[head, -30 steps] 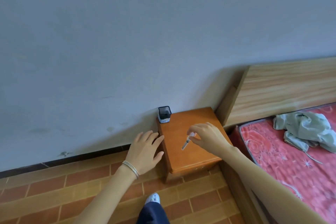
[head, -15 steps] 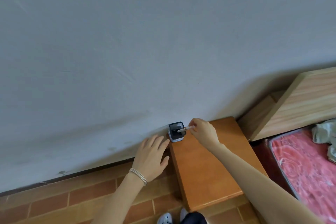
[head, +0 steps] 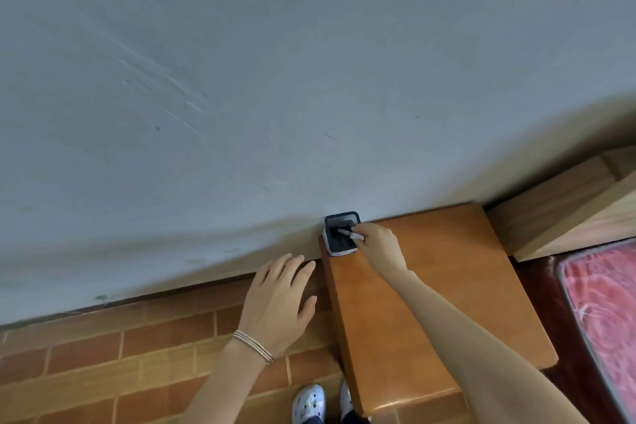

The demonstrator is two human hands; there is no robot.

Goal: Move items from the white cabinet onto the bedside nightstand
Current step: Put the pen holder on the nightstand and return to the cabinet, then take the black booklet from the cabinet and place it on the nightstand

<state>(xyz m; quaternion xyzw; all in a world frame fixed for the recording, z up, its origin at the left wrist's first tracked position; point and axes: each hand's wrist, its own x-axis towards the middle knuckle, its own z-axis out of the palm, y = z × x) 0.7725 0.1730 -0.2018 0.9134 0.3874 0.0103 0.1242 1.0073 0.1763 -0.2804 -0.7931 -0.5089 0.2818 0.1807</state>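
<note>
At nightstand [head: 430, 286] back-left corner: right hand [head: 380, 246] grip pinched on pen [head: 351, 235], tip over holder [head: 339, 251] opening. Left hand [head: 278, 299] flat, fingers spread, holds nothing, hovers beside nightstand.

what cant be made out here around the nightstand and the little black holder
All in the head view:
- The rear end of the pen is covered by the right hand.
- The black holder is too dark inside to show its contents.
- The front of the nightstand is hidden under its own top.
- The mattress is cut off by the right edge, the shoes by the bottom edge.
- The white cabinet is out of frame.
</note>
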